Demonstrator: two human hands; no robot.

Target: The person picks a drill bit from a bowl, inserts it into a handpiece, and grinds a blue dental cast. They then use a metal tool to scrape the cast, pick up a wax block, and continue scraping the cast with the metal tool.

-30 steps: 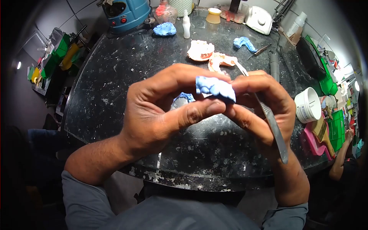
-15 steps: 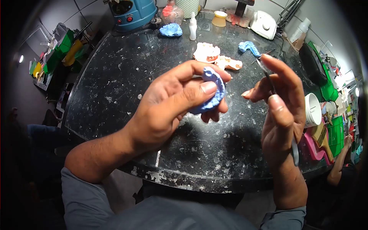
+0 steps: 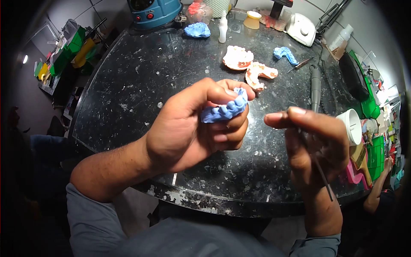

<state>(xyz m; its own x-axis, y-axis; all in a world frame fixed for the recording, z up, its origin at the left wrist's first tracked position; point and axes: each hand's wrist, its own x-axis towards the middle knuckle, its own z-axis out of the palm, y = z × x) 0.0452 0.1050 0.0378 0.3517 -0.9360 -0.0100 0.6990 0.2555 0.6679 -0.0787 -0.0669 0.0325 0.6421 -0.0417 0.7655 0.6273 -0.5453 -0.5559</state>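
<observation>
My left hand grips a blue dental impression between thumb and fingers, its row of tooth-shaped bumps facing me. To its right, my right hand is raised apart from it, fingers bent around a slim metal dental instrument. The instrument's thin shaft points down toward my wrist; its other end is hidden by the fingers. Beyond the hands lie two plaster dental models with reddish patches, a fuller one and a horseshoe-shaped one. Another blue impression rests to their right.
The scratched black table carries a blue machine, a blue lump, a white bottle and a white device. A grey handpiece and white tub stand right. Another person's arm shows far right.
My left hand has turned the blue impression from upright to nearly level. The instrument has swung in my right hand, its blade end no longer visible. The view has shifted slightly.
</observation>
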